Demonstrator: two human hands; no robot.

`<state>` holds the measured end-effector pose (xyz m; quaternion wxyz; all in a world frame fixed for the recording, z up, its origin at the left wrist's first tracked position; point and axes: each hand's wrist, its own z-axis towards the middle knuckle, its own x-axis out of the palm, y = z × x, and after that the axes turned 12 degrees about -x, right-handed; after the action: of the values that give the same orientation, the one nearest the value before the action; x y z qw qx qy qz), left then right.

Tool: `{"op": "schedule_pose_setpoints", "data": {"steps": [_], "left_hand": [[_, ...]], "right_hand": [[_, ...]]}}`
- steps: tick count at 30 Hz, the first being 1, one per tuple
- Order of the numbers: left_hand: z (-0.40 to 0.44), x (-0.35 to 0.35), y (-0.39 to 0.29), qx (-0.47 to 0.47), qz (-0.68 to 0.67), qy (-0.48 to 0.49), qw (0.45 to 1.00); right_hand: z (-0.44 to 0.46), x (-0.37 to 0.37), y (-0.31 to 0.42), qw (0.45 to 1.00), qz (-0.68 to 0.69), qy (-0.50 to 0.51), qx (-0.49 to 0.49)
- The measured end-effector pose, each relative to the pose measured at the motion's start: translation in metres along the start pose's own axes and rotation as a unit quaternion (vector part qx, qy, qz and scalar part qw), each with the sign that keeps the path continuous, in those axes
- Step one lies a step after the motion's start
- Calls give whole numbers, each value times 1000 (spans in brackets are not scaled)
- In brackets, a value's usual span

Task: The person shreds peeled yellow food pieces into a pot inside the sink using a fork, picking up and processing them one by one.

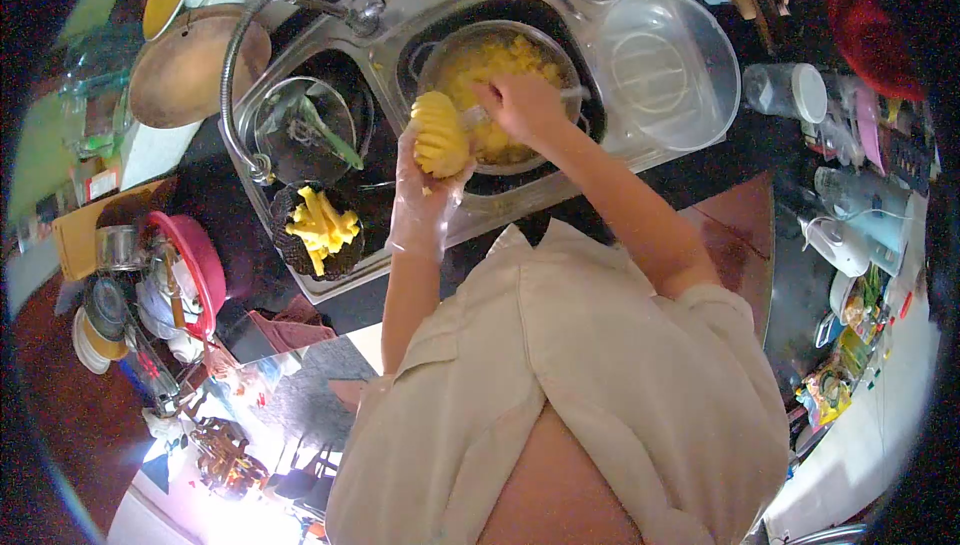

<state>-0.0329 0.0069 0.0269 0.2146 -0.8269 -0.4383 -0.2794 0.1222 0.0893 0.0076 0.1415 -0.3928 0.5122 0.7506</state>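
Observation:
My left hand (425,185), in a clear plastic glove, is closed around a peeled yellow pineapple (438,135) with slanting grooves cut into its side. My right hand (527,110) is bare and grips what looks like a knife (575,93); its pale handle end sticks out to the right and a blade points at the pineapple. Both hands are above a metal pot (567,45) in the right sink basin, which contains yellow pineapple pieces (500,55). Where the blade meets the fruit is partly hidden by my fingers.
A dark mesh basket (288,245) of yellow strips sits at the sink's near left corner. In the left basin lies a round clear vessel (265,130) with a green-handled utensil (330,135). A clear plastic tub (715,75) stands right of the pot. The faucet hose (232,75) arches at left.

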Motion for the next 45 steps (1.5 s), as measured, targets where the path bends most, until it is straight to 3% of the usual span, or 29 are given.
{"op": "schedule_pose_setpoints", "data": {"steps": [1,5,7,14,16,21,23,27,29,32,33,35,38,41,43,45], "left_hand": [[1,-2,-3,9,4,-26,1000],[10,-17,-3,26,52,-87,994],[16,-16,-4,11,53,-76,996],[49,-24,9,35,155,-20,987],[41,-16,17,43,161,-41,985],[41,-4,21,85,220,-78,969],[55,-26,13,16,201,-131,971],[62,-23,5,40,172,-96,980],[78,-33,-4,21,231,-186,955],[67,-20,-3,5,236,-164,958],[63,-16,1,5,236,-163,958],[56,-4,9,97,243,-114,958],[89,-36,-11,97,248,-86,960],[73,-15,-5,114,306,-103,939],[60,-3,4,110,298,-104,943],[70,9,-4,119,289,-89,946]], "right_hand": [[0,-4,3,997,2,48,61],[-6,-5,-4,991,-3,90,102],[-9,0,-12,990,-87,114,13],[-20,21,-17,990,-99,100,-17],[-25,14,-13,981,-117,149,-43],[-36,3,-18,982,-114,149,7],[-35,6,-28,982,-122,140,16],[-41,26,-18,990,-92,108,18],[-41,18,-12,987,-96,122,45],[-21,-9,-12,972,-98,204,66],[-19,-2,-11,977,-98,180,66],[-25,10,-10,982,-97,151,68],[-43,17,-5,985,-98,135,33],[-30,-5,-14,984,-146,103,18],[-17,-7,-21,982,-97,155,34],[-22,-3,-9,987,-111,116,30]]}}
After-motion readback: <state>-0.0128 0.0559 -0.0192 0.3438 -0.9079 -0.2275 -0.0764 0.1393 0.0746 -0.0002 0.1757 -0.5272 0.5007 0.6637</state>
